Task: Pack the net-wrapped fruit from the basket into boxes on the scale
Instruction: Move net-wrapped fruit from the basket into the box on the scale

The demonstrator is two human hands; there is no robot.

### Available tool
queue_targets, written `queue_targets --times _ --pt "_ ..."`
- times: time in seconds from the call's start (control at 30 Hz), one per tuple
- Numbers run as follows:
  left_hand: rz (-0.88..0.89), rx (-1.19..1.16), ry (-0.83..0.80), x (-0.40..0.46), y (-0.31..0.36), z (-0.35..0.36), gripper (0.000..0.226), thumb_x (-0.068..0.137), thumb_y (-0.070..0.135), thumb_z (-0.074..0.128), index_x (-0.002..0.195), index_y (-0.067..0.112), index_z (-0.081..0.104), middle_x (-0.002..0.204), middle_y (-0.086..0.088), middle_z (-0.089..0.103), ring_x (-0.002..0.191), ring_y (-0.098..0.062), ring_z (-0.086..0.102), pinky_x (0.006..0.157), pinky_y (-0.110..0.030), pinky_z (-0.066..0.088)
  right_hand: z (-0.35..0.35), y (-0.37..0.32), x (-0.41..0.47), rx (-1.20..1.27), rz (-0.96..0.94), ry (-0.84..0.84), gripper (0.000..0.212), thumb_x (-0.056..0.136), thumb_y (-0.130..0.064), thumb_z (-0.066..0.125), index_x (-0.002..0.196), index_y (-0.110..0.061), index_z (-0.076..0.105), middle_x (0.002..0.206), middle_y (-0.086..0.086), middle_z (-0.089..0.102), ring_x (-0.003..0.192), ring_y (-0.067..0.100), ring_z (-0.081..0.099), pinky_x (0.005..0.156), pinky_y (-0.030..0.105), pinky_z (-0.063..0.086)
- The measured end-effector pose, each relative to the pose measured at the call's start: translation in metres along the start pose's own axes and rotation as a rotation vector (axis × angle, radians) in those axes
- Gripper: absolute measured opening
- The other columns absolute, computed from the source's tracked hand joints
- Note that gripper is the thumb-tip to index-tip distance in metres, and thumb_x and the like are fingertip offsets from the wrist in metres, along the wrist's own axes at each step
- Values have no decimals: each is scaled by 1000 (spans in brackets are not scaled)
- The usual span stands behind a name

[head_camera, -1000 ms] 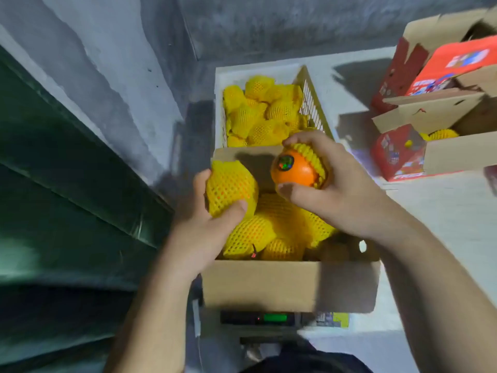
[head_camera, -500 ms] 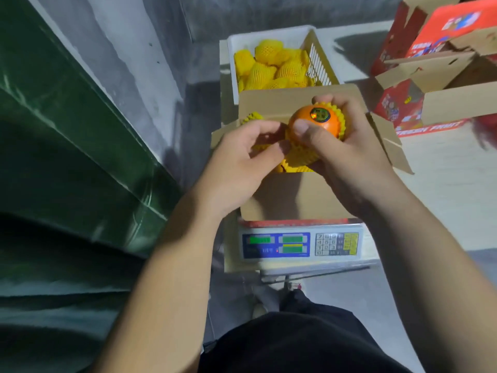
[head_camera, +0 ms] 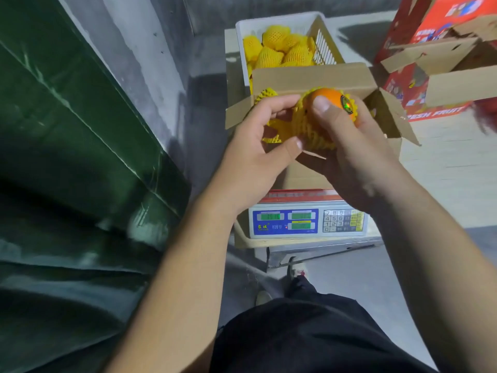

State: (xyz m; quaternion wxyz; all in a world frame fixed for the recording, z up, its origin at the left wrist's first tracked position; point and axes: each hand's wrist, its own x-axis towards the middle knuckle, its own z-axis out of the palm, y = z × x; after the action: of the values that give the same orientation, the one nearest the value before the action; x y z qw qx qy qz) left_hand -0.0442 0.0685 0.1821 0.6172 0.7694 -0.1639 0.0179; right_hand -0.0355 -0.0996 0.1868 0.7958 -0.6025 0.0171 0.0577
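While the right hand (head_camera: 347,135) cups a round orange fruit (head_camera: 332,103) half covered by a yellow foam net sleeve (head_camera: 309,127), its thumb pressed on the bare top and its fingers curled beneath, the left hand (head_camera: 258,146) pinches the loose lower part of that sleeve between thumb and fingers. The fruit is held just above the open brown cardboard box (head_camera: 314,79), which stands on a white electronic scale with a blue display panel (head_camera: 308,222). Behind the box, a white plastic slatted basket (head_camera: 322,47) holds more net-wrapped fruit (head_camera: 274,44).

Judging by its size and firm skin, the fruit is probably moderately heavy and stiff, and it fills one palm well. Its glossy exposed top, bearing a small round sticker (head_camera: 347,105), looks slippery, so a grip low on the netted part seems safer. The foam net looks soft, stretchy and light; it would slide off or tear if pulled hard, so it is best drawn up evenly from its rim. Squeezing is likely to bruise the fruit, and dropping it into the box might do the same. Red printed cardboard boxes (head_camera: 435,60) stand to the right on the pale surface (head_camera: 443,146).
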Motion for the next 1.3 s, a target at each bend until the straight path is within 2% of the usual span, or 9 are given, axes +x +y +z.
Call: queue_targets --times 0.1,0.23,0.37,0.47,0.63,0.87,1.0,1.17,1.3 --pt "17 18 35 -4 2 -1 38 99 19 70 135 25 62 121 19 67 111 5 61 91 -9 44 2 -2 -6 -45 14 -32 61 92 -49 72 139 -16 52 132 10 69 117 29 71 97 52 58" --pt "-120 -162 125 -7 -5 2 34 96 24 76 129 16 70 119 3 76 114 -14 70 100 -37 57 3 1 -13 -73 -17 -7 46 86 -40 79 117 -21 53 122 9 69 108 29 74 82 49 62" --pt "-241 -239 134 -8 -16 -3 24 95 13 77 118 15 74 100 4 81 87 -3 73 70 -15 54 2 5 -15 -103 -35 -41 55 82 -30 85 122 -19 49 116 11 67 108 32 73 86 50 62" --pt "-280 -227 157 -8 -18 -9 15 95 17 76 105 29 76 92 5 80 80 -4 69 67 -19 52 1 5 -15 -22 -5 -84 50 79 -29 82 121 -23 55 121 12 62 110 31 72 91 48 61" --pt "-169 -243 279 -7 -16 -5 13 91 23 74 93 35 80 93 6 79 89 -7 71 75 -21 54 -1 7 -10 -45 -14 -79 43 83 -16 73 122 -19 55 120 11 61 107 27 68 89 44 61" --pt "14 -66 278 -6 -14 9 29 96 -3 65 99 26 70 97 5 75 92 -8 72 83 -21 55 -3 19 -4 -321 -156 87 65 77 -30 83 130 -18 49 116 5 63 112 31 67 93 55 60" --pt "63 -66 227 -5 -11 16 32 96 -10 62 113 16 66 102 6 68 97 0 65 87 -18 53 -9 25 4 -405 -174 181 59 75 -33 77 129 -26 55 106 -1 65 96 16 68 87 51 63" --pt "54 -3 148 -2 -7 25 28 99 -4 63 123 9 67 112 2 68 107 0 64 91 -14 51 -13 27 12 -190 -72 305 44 76 -24 66 121 -27 63 113 11 70 109 34 70 84 56 63" --pt "-69 -73 110 1 -5 35 15 105 21 63 119 21 68 113 4 69 104 3 63 87 -11 50 -14 15 14 108 28 100 35 92 -21 57 125 -16 66 119 14 70 115 34 67 103 55 52"
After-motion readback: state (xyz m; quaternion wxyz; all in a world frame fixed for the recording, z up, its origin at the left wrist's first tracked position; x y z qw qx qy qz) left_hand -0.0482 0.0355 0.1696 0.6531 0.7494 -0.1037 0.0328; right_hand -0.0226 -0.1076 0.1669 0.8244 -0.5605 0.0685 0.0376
